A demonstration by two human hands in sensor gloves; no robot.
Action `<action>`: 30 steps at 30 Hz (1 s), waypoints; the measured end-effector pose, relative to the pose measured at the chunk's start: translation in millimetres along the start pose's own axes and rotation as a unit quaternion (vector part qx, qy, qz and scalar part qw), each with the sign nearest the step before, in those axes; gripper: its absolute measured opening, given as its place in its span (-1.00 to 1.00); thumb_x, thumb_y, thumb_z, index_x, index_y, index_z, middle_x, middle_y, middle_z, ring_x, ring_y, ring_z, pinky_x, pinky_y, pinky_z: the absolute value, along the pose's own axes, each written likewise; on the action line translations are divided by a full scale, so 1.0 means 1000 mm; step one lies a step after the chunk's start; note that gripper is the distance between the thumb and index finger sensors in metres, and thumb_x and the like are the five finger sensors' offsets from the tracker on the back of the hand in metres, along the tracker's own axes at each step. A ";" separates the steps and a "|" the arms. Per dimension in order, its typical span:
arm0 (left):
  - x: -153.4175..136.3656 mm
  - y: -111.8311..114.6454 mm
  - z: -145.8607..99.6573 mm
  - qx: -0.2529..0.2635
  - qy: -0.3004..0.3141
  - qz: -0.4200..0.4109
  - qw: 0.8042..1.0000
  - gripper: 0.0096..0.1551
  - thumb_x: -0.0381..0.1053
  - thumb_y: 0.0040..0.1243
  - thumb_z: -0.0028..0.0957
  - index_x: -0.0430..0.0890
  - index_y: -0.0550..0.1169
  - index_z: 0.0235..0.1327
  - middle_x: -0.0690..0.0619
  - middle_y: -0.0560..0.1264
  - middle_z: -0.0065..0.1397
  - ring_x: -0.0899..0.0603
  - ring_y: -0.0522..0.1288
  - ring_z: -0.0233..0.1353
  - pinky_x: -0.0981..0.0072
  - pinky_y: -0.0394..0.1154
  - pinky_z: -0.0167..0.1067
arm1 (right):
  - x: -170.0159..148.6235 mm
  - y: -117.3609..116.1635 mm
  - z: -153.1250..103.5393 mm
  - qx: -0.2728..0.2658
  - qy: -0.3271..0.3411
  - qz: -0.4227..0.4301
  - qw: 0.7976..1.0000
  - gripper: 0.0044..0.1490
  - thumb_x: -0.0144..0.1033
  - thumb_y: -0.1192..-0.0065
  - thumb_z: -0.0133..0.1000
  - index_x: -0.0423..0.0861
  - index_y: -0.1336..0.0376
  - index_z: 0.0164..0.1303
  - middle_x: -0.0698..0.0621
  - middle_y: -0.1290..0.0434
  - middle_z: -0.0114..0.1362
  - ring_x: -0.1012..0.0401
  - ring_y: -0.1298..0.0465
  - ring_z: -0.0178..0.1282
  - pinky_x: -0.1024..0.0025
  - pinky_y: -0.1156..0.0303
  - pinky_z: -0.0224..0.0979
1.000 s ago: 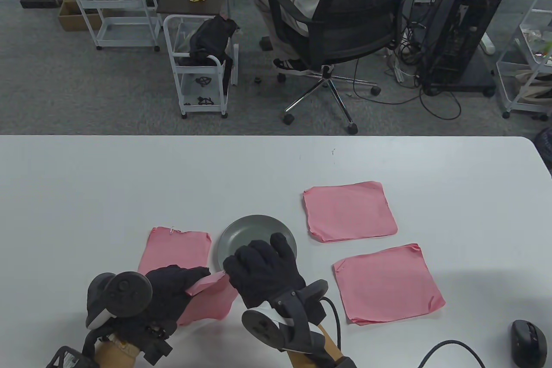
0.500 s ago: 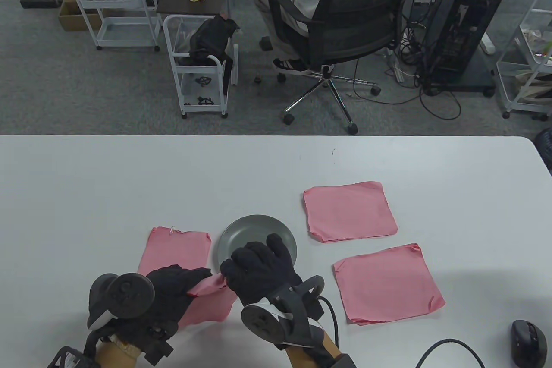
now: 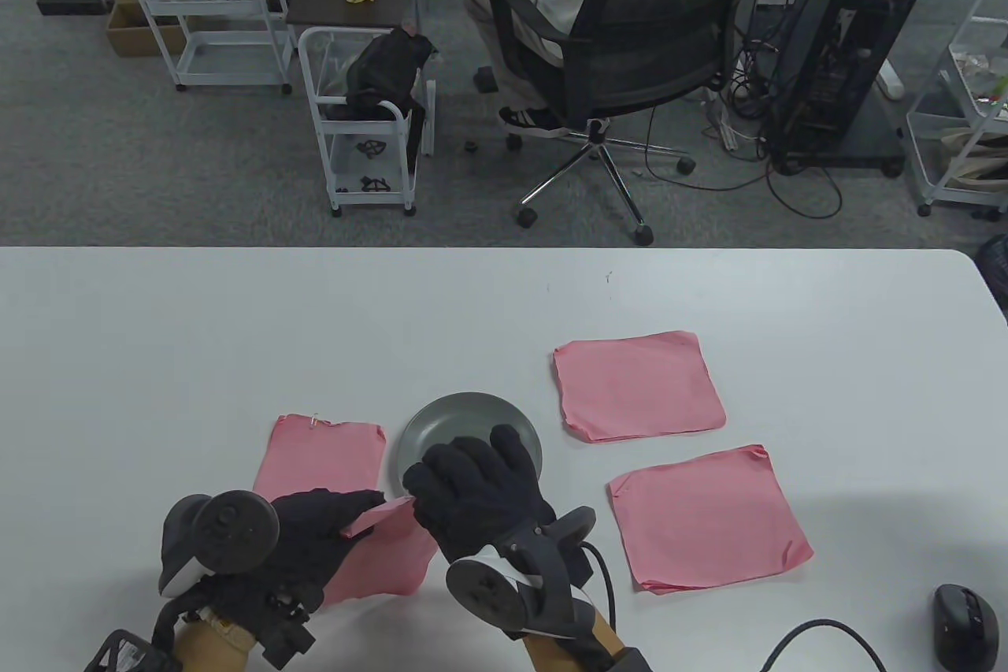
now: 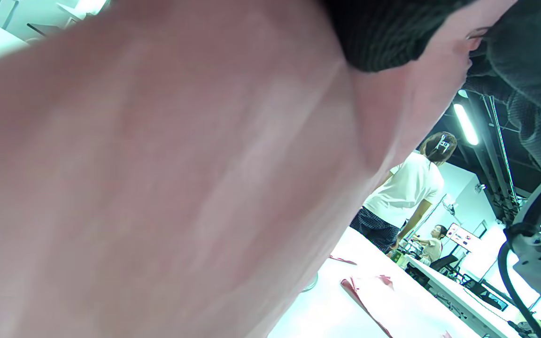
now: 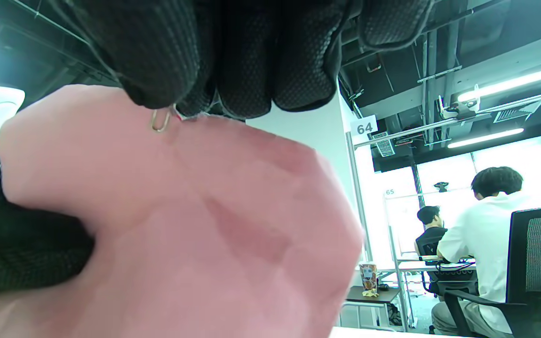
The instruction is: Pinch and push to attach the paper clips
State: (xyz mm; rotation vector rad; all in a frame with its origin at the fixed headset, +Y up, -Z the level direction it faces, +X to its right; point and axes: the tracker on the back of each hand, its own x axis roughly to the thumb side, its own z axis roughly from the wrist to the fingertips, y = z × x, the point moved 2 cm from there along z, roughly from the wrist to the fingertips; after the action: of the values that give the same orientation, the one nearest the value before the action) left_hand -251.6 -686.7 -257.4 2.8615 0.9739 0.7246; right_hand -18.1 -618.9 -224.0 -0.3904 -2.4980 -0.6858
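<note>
Grey plate (image 3: 441, 424) on the white table (image 3: 236, 325); its contents hidden behind the right hand (image 3: 480, 495). Pink paper sheet (image 3: 382, 554) held raised between both hands at the near table edge, bent and creased. Left hand (image 3: 311, 534) fingers clamp its left side. Right hand thumb and fingers pinch a small metal paper clip (image 5: 160, 121) at the sheet's top edge. Three more pink sheets lie flat: clipped sheet (image 3: 323, 455) left of plate, two unclipped sheets (image 3: 638, 384) right
</note>
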 end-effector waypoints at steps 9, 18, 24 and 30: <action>-0.001 0.001 0.001 -0.006 -0.001 -0.028 1.000 -0.55 0.16 0.26 -0.01 0.09 0.71 0.08 0.10 0.76 -0.11 0.02 0.77 -0.16 -0.06 0.52 0.30 | 0.005 -0.001 -0.003 -0.021 0.006 -0.022 1.000 -0.54 -0.10 -0.29 0.06 0.16 -0.34 0.19 0.13 -0.44 0.39 0.08 -0.44 0.44 -0.15 -0.10 0.71; -0.001 0.001 0.001 -0.004 0.001 -0.022 1.000 -0.56 0.15 0.26 -0.02 0.09 0.71 0.08 0.09 0.75 -0.11 0.01 0.76 -0.17 -0.07 0.51 0.30 | 0.005 -0.001 -0.003 -0.017 0.008 -0.019 1.000 -0.55 -0.11 -0.30 0.05 0.17 -0.36 0.17 0.15 -0.46 0.37 0.09 -0.46 0.42 -0.15 -0.11 0.71; 0.000 0.002 0.001 -0.002 0.005 -0.023 1.000 -0.56 0.14 0.26 -0.03 0.10 0.71 0.08 0.09 0.75 -0.12 0.01 0.75 -0.17 -0.07 0.51 0.31 | 0.004 -0.003 -0.002 -0.013 0.007 -0.009 1.000 -0.55 -0.11 -0.31 0.04 0.17 -0.37 0.16 0.15 -0.47 0.36 0.10 -0.47 0.42 -0.15 -0.12 0.71; -0.003 0.002 0.001 -0.006 0.002 -0.027 1.000 -0.56 0.15 0.26 -0.02 0.10 0.71 0.08 0.10 0.75 -0.11 0.01 0.75 -0.17 -0.07 0.51 0.30 | 0.001 -0.008 0.001 0.010 0.001 0.013 1.000 -0.54 -0.10 -0.32 0.03 0.15 -0.38 0.16 0.13 -0.49 0.36 0.07 -0.48 0.41 -0.20 -0.15 0.66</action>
State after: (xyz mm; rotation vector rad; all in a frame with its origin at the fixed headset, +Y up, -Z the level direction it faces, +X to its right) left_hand -251.5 -690.2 -259.5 2.8131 1.0381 0.7309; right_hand -22.3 -624.7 -227.5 -0.4127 -2.4919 -0.6498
